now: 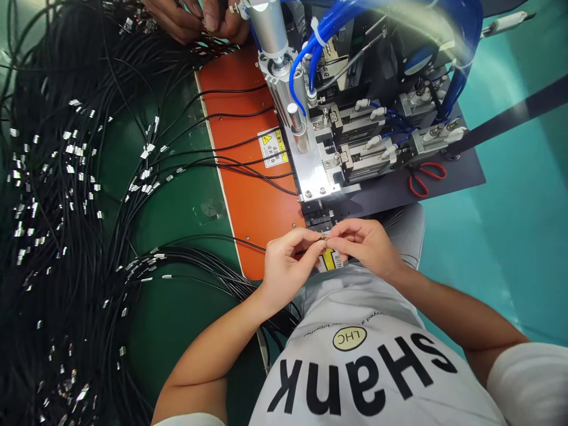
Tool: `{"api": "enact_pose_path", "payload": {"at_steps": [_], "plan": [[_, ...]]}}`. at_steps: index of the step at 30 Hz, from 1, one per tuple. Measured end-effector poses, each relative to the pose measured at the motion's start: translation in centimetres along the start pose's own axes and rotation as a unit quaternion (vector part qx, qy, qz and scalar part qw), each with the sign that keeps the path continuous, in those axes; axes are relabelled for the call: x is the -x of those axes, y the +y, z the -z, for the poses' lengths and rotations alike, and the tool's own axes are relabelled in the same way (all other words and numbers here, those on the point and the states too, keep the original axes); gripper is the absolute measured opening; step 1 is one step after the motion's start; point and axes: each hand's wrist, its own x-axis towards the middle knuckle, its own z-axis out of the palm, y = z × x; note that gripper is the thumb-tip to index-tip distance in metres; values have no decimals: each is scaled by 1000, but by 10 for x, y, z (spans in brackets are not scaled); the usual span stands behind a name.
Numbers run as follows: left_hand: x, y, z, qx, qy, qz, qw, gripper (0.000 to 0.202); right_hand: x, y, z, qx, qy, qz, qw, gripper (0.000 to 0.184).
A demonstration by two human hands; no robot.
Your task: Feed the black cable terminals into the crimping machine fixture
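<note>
My left hand (288, 263) is closed in a pinch on the end of a thin black cable (235, 238), which runs in from the left over the orange plate (261, 213). Fingertip to fingertip with it, my right hand (368, 245) pinches at the same cable end. Whatever tiny part sits between those fingers is too small to make out. Both hands are at the near end of a metal machine (310, 160) with cylinders and blue air hoses. Several other black cables (239, 115) lie across the orange plate into the machine's side.
A large heap of black cables (48, 248) with shiny ends covers the green table (177, 331) at left. A cable bundle (208, 266) curves beside my left forearm. Red-handled scissors (426, 177) lie on the dark base plate. Another person's hands (199, 18) work at the top.
</note>
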Motion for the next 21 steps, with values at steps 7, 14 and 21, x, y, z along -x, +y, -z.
{"api": "enact_pose_path", "payload": {"at_steps": [7,14,21], "plan": [[1,-6,-2,21,2,-24,999,18,1,2,-3,8,-9,-12,1000,25],[-5,-3,6,154,-43,86,983,15,2,5,-4,21,-19,-5,1000,22],[-3,-2,3,212,-41,158,964,19,5,5,-7,46,-10,39,998,20]]}}
